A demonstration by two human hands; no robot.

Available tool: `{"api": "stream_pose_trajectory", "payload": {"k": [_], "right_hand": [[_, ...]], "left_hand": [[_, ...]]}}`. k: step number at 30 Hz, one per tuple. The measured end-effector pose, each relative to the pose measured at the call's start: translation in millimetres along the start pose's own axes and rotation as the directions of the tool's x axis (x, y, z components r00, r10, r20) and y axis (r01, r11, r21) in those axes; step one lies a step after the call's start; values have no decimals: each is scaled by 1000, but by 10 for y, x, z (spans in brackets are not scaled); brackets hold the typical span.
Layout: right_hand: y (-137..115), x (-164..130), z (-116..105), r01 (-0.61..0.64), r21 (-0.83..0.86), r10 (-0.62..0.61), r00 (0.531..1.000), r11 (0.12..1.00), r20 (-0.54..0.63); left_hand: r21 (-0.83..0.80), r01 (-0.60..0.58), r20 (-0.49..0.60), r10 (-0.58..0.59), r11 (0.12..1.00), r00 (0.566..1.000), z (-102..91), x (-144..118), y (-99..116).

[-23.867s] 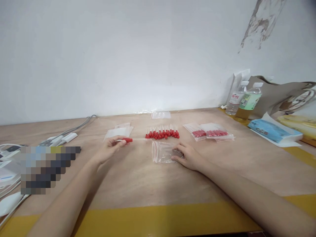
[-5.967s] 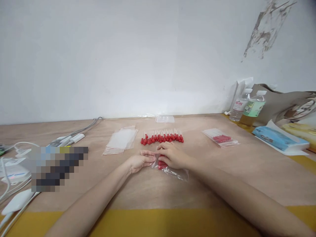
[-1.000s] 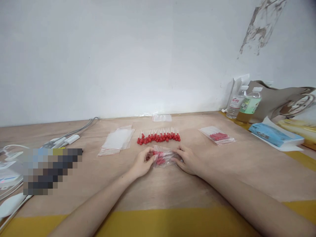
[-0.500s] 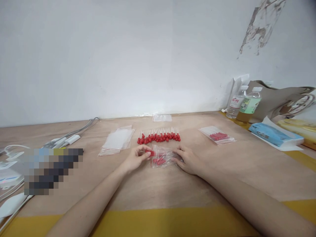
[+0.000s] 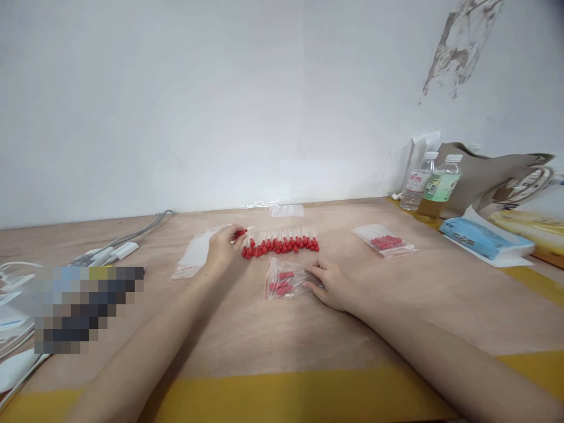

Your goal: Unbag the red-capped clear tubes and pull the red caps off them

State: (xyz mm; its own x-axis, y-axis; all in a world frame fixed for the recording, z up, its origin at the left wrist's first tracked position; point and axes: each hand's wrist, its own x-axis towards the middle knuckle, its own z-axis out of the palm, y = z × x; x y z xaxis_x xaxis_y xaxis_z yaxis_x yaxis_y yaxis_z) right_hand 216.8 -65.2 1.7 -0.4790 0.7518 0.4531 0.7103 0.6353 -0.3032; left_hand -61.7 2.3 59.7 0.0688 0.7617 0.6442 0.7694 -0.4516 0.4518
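My left hand (image 5: 221,247) is closed in a pinch at the left end of a row of glass droppers (image 5: 279,244) with red rubber bulbs. Between its fingertips shows one red-bulbed dropper (image 5: 239,233). Below the row lies a clear zip bag (image 5: 272,267) with several red bulbs visible inside. My right hand (image 5: 332,286) grips that bag's right end between thumb and fingers. Partly behind my left wrist is a stack of flat zip bags (image 5: 194,258). On the right rests another zip bag (image 5: 372,235) holding red-bulbed droppers.
More flat bags (image 5: 287,210) lie by the wall. Two bottles (image 5: 440,188), a grey bag (image 5: 480,176) and a blue tissue pack (image 5: 487,235) stand at the right. White plugs and cables (image 5: 126,249) sit on the left, beside a blurred-out patch.
My left hand has gone from the zip bag's opening up and left to the dropper row, where it now pinches a dropper. My right hand stays on the bag.
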Motion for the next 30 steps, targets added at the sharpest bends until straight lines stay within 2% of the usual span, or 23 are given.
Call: {"api": "stream_pose_trajectory", "payload": {"k": [2, 4, 8, 10, 14, 16, 18, 20, 23, 27, 30], "right_hand": [[4, -1, -1, 9, 7, -9, 1000, 1000, -2], [12, -3, 5, 14, 10, -14, 1000, 1000, -3], [20, -4, 15, 5, 6, -5, 1000, 1000, 2], [14, -4, 11, 0, 6, 0, 1000, 1000, 8], [1, -3, -2, -7, 8, 7, 1000, 1000, 15], [2, -2, -1, -11, 7, 10, 1000, 1000, 20], [7, 0, 3, -14, 5, 14, 1000, 1000, 26], [11, 3, 5, -16, 6, 16, 999, 1000, 34], [9, 5, 3, -17, 8, 17, 999, 1000, 37], [8, 3, 7, -24, -7, 24, 1000, 1000, 18], [12, 2, 20, -41, -23, 41, 999, 999, -6]], "left_hand": [[128, -81, 105, 68, 988, 992, 149, 37, 55], [198, -113, 179, 78, 974, 981, 248, 56, 79], [200, -125, 235, 76, 972, 969, 291, 24, 91], [178, -151, 229, 108, 972, 968, 236, -45, 129], [72, -152, 129, 142, 986, 981, 115, -319, 267], [-31, -120, 155, 123, 992, 980, 119, -487, 319], [-123, -56, 234, 84, 991, 969, 166, -626, 344], [-187, 10, 350, 58, 982, 935, 218, -704, 357], [-280, 57, 493, 92, 958, 865, 235, -714, 392], [-390, 121, 602, 154, 913, 784, 159, -677, 440], [-401, 132, 640, 174, 907, 749, 123, -678, 443]]}}
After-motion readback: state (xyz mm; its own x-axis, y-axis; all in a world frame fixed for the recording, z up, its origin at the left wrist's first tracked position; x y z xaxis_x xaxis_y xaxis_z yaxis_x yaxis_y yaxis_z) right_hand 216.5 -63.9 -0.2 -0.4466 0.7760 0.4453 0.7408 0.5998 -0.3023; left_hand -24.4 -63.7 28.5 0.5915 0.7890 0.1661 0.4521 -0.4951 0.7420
